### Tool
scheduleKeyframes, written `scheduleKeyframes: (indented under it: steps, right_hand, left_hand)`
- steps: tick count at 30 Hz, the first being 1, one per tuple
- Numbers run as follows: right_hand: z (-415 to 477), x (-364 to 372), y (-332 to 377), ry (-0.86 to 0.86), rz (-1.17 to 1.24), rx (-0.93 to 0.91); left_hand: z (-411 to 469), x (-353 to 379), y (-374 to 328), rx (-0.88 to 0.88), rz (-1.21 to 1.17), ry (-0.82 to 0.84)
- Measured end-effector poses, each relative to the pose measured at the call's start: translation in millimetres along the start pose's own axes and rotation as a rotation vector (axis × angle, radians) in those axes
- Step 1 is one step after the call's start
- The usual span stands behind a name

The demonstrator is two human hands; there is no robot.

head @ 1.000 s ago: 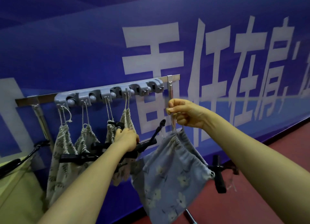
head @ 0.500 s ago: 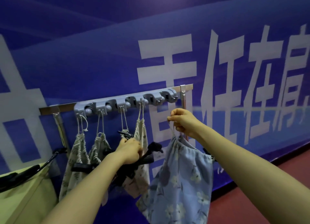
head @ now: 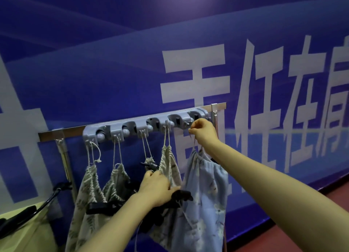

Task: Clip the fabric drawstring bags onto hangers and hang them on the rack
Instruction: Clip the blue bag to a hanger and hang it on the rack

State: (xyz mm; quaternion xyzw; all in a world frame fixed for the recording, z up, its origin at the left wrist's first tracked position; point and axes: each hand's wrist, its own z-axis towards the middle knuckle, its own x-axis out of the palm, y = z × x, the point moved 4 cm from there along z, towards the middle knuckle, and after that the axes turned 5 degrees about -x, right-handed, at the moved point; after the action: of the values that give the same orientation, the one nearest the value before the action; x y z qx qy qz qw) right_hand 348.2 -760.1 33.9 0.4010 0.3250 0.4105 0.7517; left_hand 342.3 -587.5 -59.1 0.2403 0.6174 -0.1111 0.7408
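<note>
Head view: R hand [head: 203, 131] pinches the blue bag's [head: 205, 195] cord at the rack's [head: 143, 122] right end. The bag hangs below, next to patterned bags [head: 90, 191]. L hand [head: 156, 190] grips black hangers [head: 105, 206]. Risk: if the cord's let go before it catches, the bag drops.

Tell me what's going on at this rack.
A person is hanging drawstring bags on the grey wall rack. The right hand pinches the string of the blue floral bag up by the rack's rightmost hook; whether it has caught is unclear. The left hand holds black hangers lower down, in front of four beige patterned bags hanging by their strings.
</note>
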Motion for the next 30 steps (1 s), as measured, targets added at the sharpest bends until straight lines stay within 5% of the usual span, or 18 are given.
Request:
scheduleKeyframes:
  steps: [4, 7, 14, 18, 24, 30]
  right_hand:
    - [3, -3, 3, -0.055, -0.038, -0.013]
    - [2, -6, 9, -0.069, -0.1, -0.038]
    - [-3, -11, 5, -0.046, -0.101, -0.023]
    - [0, -13, 6, -0.056, -0.092, -0.01]
    - [-2, -23, 17, -0.027, -0.116, -0.001]
    - [-3, -42, 18, 0.029, -0.119, 0.054]
  left_hand:
    - [8, -12, -43, 0.34, 0.219, -0.306]
    - [19, -7, -64, 0.53, 0.116, -0.416]
    - [46, -1, -59, 0.31, 0.181, -0.148]
    - [43, -4, -65, 0.305, 0.025, -0.092]
    - [52, 5, -73, 0.406, -0.425, 0.051]
    - [46, 3, -81, 0.573, -0.374, 0.157]
